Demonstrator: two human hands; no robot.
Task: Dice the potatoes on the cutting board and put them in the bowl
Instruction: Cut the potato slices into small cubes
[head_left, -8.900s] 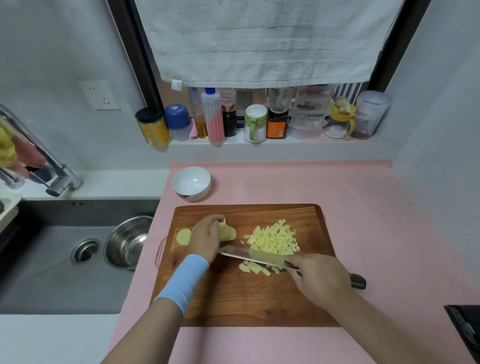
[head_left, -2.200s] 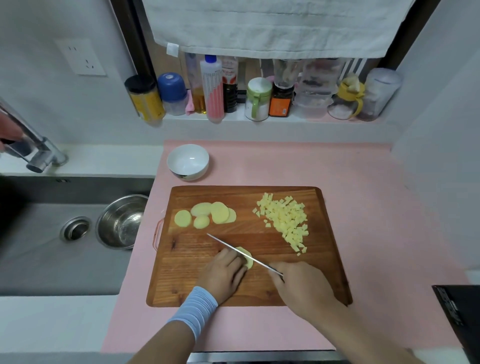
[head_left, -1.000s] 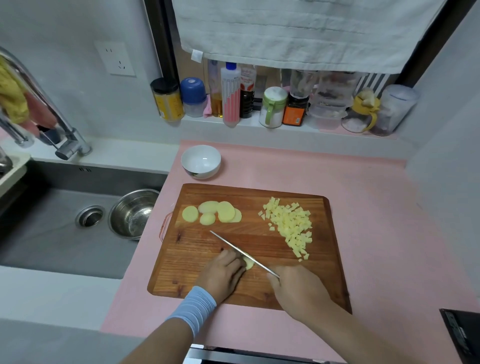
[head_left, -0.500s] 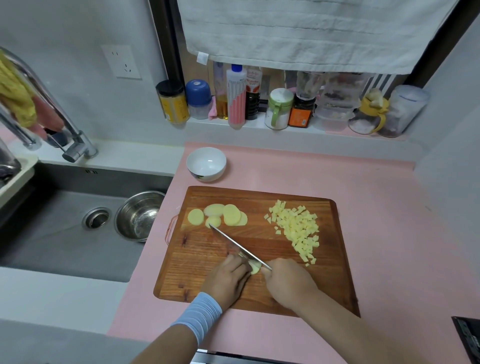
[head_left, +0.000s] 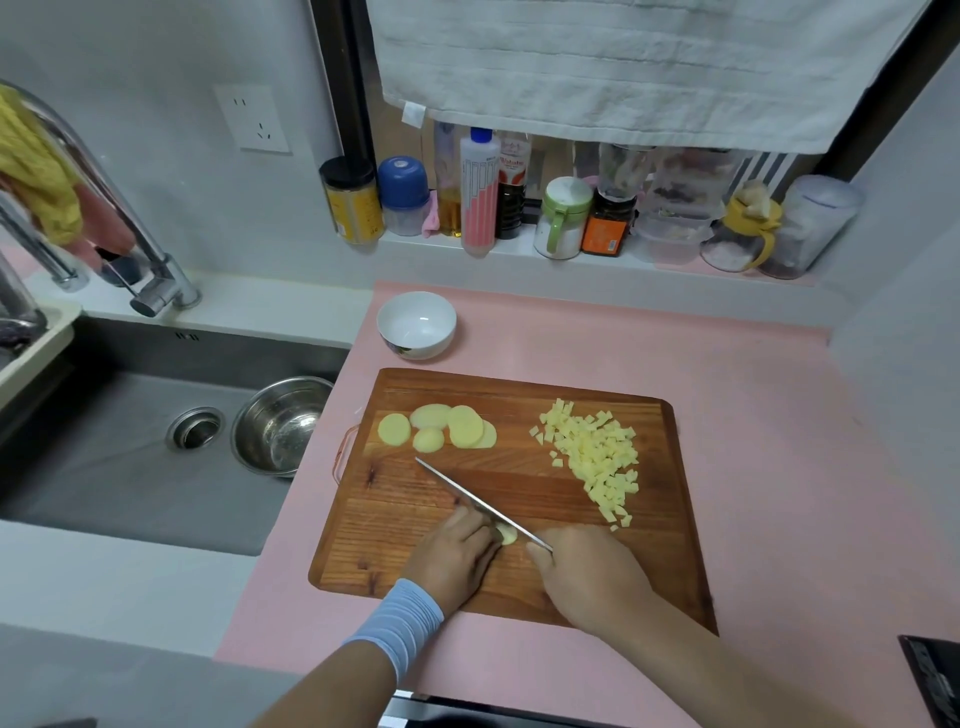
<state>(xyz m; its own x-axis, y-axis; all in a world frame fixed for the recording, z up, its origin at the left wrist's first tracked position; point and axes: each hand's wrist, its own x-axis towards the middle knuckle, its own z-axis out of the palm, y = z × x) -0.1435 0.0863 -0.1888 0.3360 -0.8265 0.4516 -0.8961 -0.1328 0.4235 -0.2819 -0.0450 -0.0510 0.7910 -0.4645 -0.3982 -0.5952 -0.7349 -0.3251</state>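
A pile of cubes (head_left: 597, 457) is cut on the board (head_left: 665, 561), but the left hand (head_left: 454, 553) holds down a slice (head_left: 506, 534), the right hand (head_left: 587, 577) grips the knife (head_left: 478, 501), more slices (head_left: 441, 428) wait, and the bowl (head_left: 415, 345) has no potato yet.

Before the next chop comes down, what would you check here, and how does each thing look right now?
1. Right hand firmly grips the knife: ok.
2. Left hand steadies the potato piece beside the blade: ok.
3. Left fingertips tucked back from the edge: cannot tell, they sit right against the blade.
4. Cutting board has bare wood for new cubes: ok.
5. Bowl ready: ok, it stands empty just beyond the board.
6. All potato diced: not ok, whole slices lie at the far left, apart from the diced pile.
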